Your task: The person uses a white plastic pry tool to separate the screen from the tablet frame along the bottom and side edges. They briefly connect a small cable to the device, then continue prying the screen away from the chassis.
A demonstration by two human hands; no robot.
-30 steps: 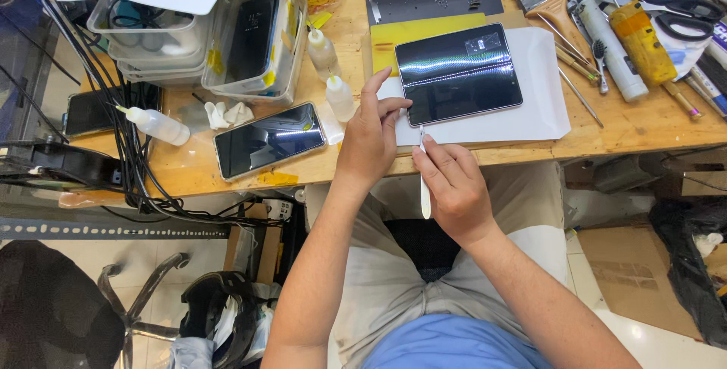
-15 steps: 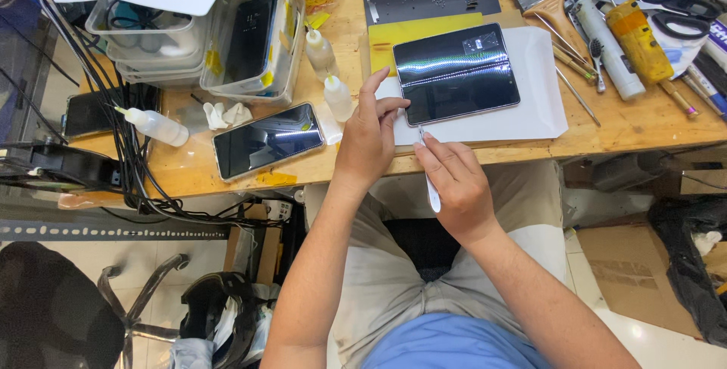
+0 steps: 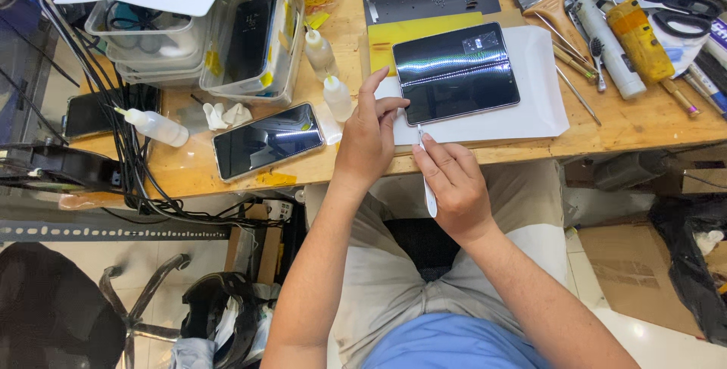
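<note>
A dark unfolded tablet-like phone lies on a white sheet on the wooden workbench. My left hand rests at the device's left edge, its fingertips touching the edge. My right hand holds a thin white tool, its tip pointing at the device's lower left corner. A second black phone lies screen-up to the left.
Small squeeze bottles stand and lie nearby. Clear plastic boxes sit at the back left beside black cables. Brushes, tweezers, scissors and a yellow tool crowd the right side. A yellow mat lies behind the device.
My right hand has moved up with the white tool, bringing its tip to the device's lower left corner. My left hand stays at the device's edge.
</note>
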